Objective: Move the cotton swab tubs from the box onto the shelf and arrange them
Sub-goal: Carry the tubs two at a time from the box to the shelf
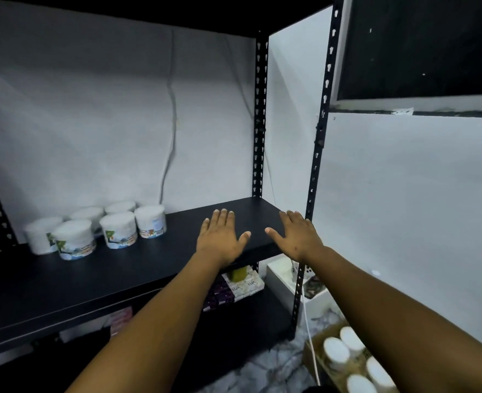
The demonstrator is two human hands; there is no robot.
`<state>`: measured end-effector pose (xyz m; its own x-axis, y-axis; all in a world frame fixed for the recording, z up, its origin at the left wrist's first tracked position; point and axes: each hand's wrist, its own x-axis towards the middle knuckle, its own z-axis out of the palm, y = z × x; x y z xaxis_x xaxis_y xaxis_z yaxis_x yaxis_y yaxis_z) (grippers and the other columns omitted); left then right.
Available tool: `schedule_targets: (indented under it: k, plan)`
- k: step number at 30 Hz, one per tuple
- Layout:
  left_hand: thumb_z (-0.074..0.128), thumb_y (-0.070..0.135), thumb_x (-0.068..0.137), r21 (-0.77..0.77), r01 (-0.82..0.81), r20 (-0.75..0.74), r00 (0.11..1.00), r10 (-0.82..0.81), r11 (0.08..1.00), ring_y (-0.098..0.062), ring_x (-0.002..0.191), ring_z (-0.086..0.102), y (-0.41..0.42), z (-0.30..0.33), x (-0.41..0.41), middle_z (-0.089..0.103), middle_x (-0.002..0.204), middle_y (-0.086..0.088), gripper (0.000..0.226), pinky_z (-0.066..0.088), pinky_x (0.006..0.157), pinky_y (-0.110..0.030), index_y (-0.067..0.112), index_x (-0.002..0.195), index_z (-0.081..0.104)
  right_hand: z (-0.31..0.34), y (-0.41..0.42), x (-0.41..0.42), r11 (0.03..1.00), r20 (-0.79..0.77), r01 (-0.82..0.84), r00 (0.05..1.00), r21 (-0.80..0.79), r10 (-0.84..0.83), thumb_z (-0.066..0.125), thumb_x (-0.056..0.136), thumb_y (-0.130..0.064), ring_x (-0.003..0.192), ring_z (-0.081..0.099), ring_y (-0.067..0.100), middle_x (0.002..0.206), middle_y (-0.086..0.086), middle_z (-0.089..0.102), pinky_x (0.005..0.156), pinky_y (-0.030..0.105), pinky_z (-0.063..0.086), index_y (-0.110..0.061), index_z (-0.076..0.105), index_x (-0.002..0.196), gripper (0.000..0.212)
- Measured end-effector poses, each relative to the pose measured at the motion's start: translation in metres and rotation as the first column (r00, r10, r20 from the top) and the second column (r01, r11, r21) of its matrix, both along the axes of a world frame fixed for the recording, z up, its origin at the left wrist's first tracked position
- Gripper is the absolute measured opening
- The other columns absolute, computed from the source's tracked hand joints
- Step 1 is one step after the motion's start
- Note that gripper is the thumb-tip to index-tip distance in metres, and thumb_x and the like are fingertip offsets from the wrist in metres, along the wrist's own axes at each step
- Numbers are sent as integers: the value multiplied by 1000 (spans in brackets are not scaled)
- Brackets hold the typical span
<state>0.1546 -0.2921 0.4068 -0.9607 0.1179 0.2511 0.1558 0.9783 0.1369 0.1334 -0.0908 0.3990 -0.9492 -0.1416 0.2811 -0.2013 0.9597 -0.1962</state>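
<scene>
Currently, far left on the black shelf [137, 268]: six cotton swab tubs [95, 231] grouped near the back wall, two rough rows of three. All upright, white lids on, printed labels facing out. Front-left tub [74, 239] sits closest to the camera; back-left tub [40, 235] is blurred. Tubs are close together, some touching, exact contact hard to tell.

Mid shelf: bare black board between the tubs and the hands.

Left hand [220, 236] is palm down, fingers straight and slightly spread, thumb out to the right. Holds nothing. It is over the right part of the shelf board; whether it rests on the board or hovers just above, cannot tell.

Right hand [296, 236] is the same: flat, palm down, fingers extended, thumb pointing left toward the other thumb. Nothing in it. It sits at the shelf's right end near the front upright post [317, 154]. Thumbs near each other, not touching.

Below the shelf, on the lower level: stacked soap packs [245, 286], one label readable as LUX.

Lower right, on the floor: an open cardboard box [312, 354] with more white-lidded tubs [336, 351] inside, at least four visible, upright. A white cable [310, 338] runs down past the box's left edge.
</scene>
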Motion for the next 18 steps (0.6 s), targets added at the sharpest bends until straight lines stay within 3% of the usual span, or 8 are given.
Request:
schedule_targets:
  k: [6,18]
  plan:
    - [22,59,95,1,126,2,992,-126,992,-21,148,-7,40,-14,-4,0,161,-7,76,0,120,-41,12,152,3,-11,43,13,996,-26,92,995,1,-92,25,91,-66,145,17,25,155,10,25,117,47,17,-15,23,148,76]
    - [23,59,95,19,283,80,956,-284,959,-20,148,-5,119,-70,-10,2,161,-6,76,2,120,-41,12,152,6,-66,121,41,968,70,248,966,42,-250,24,93,-64,145,15,25,157,10,21,117,46,16,-14,22,148,74]
